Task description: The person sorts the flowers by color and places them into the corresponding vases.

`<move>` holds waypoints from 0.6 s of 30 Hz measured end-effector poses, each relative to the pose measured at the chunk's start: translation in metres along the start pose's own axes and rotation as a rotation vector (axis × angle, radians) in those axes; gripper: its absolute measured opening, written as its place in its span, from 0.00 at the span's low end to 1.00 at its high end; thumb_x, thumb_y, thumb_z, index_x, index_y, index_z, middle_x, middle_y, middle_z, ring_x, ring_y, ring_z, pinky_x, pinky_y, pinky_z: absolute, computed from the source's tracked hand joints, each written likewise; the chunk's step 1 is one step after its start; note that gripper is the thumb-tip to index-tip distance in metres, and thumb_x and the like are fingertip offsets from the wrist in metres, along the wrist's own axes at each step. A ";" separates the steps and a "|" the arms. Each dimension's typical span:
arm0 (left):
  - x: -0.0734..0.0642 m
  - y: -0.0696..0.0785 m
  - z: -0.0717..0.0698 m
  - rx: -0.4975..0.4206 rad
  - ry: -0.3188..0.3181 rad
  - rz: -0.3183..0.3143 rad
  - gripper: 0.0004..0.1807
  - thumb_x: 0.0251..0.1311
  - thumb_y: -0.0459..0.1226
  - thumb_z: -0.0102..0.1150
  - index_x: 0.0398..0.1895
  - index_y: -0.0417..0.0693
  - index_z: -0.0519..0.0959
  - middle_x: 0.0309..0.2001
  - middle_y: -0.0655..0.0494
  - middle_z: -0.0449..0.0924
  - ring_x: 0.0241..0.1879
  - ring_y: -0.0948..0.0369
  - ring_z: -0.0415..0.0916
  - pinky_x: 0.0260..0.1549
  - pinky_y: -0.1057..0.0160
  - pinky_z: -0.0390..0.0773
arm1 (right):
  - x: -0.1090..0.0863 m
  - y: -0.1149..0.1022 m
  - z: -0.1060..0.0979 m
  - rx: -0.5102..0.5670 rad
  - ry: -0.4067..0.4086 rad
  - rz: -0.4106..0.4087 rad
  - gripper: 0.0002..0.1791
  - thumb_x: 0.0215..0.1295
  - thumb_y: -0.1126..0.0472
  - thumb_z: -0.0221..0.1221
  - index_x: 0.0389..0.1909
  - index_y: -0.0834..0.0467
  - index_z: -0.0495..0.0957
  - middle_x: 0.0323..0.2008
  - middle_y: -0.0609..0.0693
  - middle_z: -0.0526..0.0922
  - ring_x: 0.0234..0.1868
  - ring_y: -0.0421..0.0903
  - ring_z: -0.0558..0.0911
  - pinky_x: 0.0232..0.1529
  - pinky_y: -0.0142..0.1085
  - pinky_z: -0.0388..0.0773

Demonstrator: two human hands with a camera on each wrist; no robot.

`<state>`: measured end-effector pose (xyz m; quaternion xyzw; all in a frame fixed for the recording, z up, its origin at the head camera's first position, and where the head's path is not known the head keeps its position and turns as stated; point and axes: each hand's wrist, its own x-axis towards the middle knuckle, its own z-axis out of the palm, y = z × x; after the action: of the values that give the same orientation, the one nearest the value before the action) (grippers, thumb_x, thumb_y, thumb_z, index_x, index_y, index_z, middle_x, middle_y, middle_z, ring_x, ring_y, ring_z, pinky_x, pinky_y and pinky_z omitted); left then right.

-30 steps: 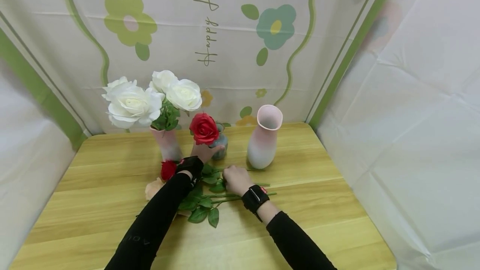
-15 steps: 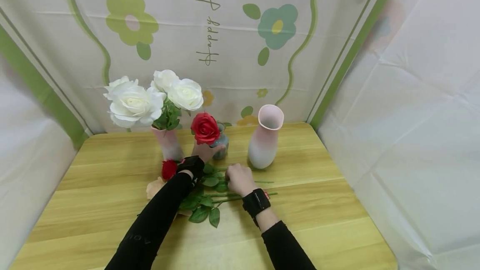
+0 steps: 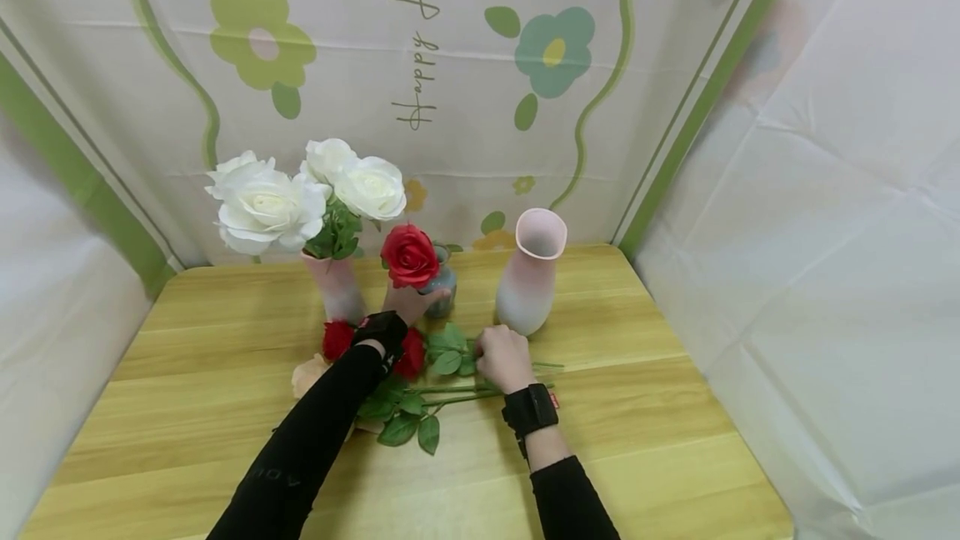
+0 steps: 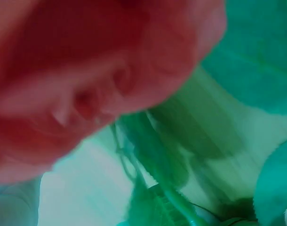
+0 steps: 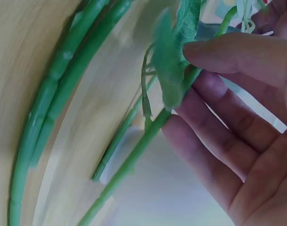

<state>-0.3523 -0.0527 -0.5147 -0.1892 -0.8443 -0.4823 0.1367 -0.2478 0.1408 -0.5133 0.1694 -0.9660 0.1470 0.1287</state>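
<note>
In the head view my left hand holds the small blue-grey vase, its thumb across the front. A red rose stands at that vase's mouth and hides part of the hand. My right hand pinches a green rose stem between thumb and fingers, seen in the right wrist view. Its leaves lie left of the hand, and a second red bloom shows beside my left wrist. Close up in the left wrist view, a blurred red bloom covers much of the frame.
White roses fill a pink-and-white vase at the left. Another pink-and-white vase stands at the right. A red bloom, a peach bloom and leafy stems lie on the wooden table.
My right hand has moved right, drawing the leafy stem along. The second red bloom now shows to the right of my left wrist. My left hand stays at the small vase.
</note>
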 end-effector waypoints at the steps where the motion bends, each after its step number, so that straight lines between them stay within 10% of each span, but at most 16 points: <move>1: 0.000 -0.001 0.000 0.000 0.001 0.005 0.43 0.50 0.37 0.77 0.66 0.32 0.64 0.62 0.34 0.66 0.61 0.40 0.65 0.59 0.43 0.67 | -0.001 0.001 -0.001 0.009 0.005 0.008 0.30 0.43 0.78 0.57 0.13 0.47 0.49 0.16 0.41 0.43 0.21 0.39 0.43 0.25 0.36 0.43; 18: -0.001 0.012 -0.006 -0.022 -0.056 -0.134 0.43 0.53 0.38 0.75 0.69 0.35 0.62 0.64 0.36 0.65 0.64 0.41 0.63 0.63 0.44 0.62 | -0.024 0.006 -0.015 0.054 0.181 0.056 0.23 0.44 0.79 0.58 0.08 0.47 0.69 0.18 0.46 0.70 0.18 0.38 0.58 0.20 0.32 0.47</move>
<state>-0.3458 -0.0525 -0.5030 -0.1473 -0.8531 -0.4942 0.0786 -0.2248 0.1587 -0.5079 0.1320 -0.9504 0.1914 0.2067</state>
